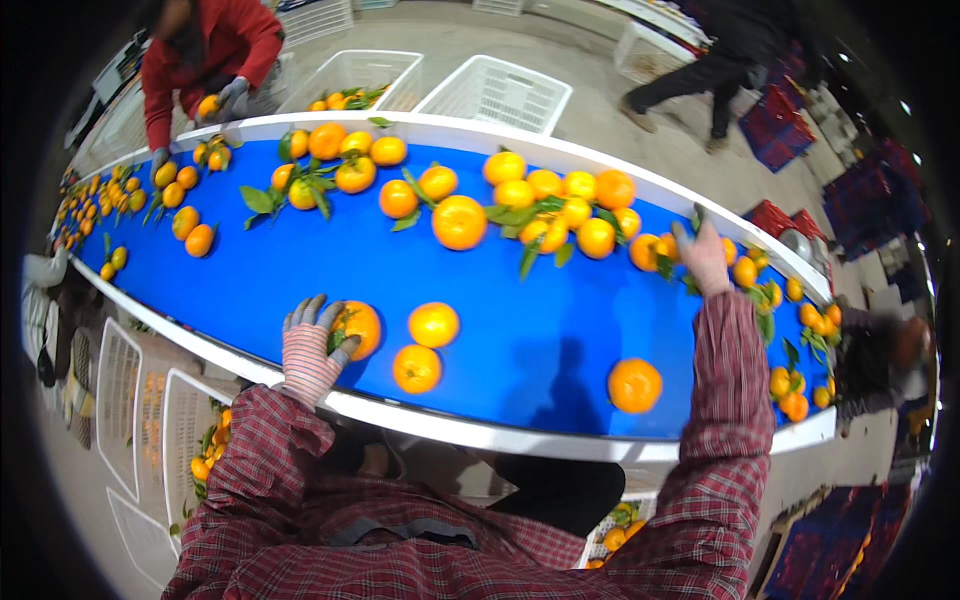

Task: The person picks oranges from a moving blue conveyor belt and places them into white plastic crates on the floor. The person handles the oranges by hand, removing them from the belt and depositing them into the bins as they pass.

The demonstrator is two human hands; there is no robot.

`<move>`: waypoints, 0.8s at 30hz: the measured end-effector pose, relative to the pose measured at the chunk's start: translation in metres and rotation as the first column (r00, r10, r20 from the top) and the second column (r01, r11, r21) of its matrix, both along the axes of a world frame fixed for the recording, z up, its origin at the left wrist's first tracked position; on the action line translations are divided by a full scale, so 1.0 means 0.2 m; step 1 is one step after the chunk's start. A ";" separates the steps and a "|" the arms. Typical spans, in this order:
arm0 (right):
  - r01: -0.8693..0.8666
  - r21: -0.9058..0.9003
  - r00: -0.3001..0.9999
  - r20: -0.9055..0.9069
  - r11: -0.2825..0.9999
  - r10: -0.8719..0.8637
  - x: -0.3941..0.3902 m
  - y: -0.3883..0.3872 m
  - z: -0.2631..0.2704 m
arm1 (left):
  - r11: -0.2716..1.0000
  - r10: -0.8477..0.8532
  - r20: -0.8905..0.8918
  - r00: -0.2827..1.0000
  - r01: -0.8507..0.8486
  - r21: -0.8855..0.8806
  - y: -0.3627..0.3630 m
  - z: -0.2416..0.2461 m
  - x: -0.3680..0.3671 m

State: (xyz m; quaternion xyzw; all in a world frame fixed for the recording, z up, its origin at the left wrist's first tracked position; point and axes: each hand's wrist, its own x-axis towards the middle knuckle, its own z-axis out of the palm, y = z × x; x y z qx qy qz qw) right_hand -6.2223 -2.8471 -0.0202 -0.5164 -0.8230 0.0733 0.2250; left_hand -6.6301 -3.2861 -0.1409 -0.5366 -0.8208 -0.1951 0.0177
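Note:
My left hand (311, 349), in a striped glove with grey fingertips, grips a leafy mandarin (363, 330) near the belt's front edge. Beside it, two mandarins lie close together, the upper (433, 325) almost touching the lower (417, 368). My right hand (706, 259), also gloved and blurred, reaches across to the belt's far side. Its fingers are close to a mandarin (667, 247) in a leafy row; whether it holds anything is hidden. A single large mandarin (634, 385) rests near the front edge, left of my right forearm. Several mandarins with leaves (551, 231) cluster beyond the middle.
White rails (510, 442) border the blue conveyor belt (510, 292). A person in red (214, 52) handles fruit at the far left; other people are at both ends. White plastic crates (495, 94) stand behind the belt, and a crate (171, 450) with fruit is below left.

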 end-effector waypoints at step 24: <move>0.560 -0.506 0.821 0.234 0.656 -0.520 1.04 -2.28 -0.07 | 0.690 -0.572 0.396 0.718 0.683 -0.240 0.59 0.15 0.22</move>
